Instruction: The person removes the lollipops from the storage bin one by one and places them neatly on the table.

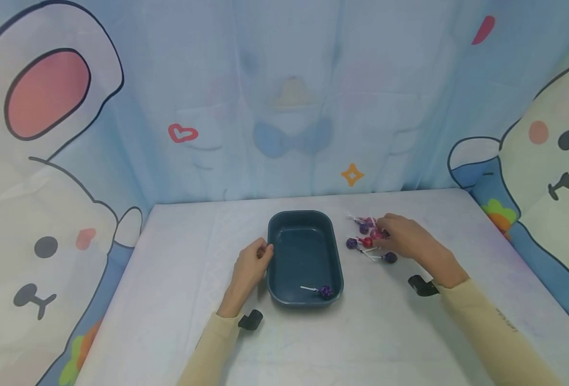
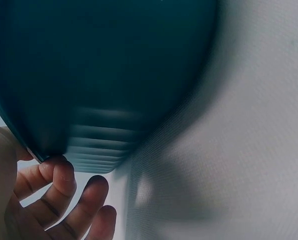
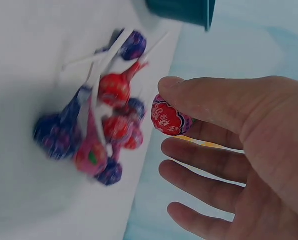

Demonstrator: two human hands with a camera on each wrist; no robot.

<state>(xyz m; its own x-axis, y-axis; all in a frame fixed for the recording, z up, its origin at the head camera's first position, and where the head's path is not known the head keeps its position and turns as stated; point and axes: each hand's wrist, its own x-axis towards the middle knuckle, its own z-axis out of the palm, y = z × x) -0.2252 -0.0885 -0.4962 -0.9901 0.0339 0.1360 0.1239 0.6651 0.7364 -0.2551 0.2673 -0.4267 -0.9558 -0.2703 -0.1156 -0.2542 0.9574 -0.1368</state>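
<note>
My left hand (image 1: 249,268) pinches the left rim of a dark teal tray (image 1: 300,249) between thumb and index finger; the left wrist view shows the other fingers (image 2: 91,197) loosely bent below the rim. Inside the tray, near its front right corner, lies a purple-wrapped lollipop (image 1: 325,291). To the right of the tray, my right hand (image 1: 407,238) is at a loose pile of lollipops. In the right wrist view, its thumb and index finger pinch a red-and-purple-wrapped lollipop (image 3: 169,118), apart from the pile; its stick is hidden.
The pile holds several red, pink and purple lollipops, among them a red one (image 3: 114,90) and a dark purple one (image 1: 390,258) at its front edge. A white cloth (image 1: 188,252) covers the table. Behind it hangs a blue cartoon-print curtain (image 1: 207,64).
</note>
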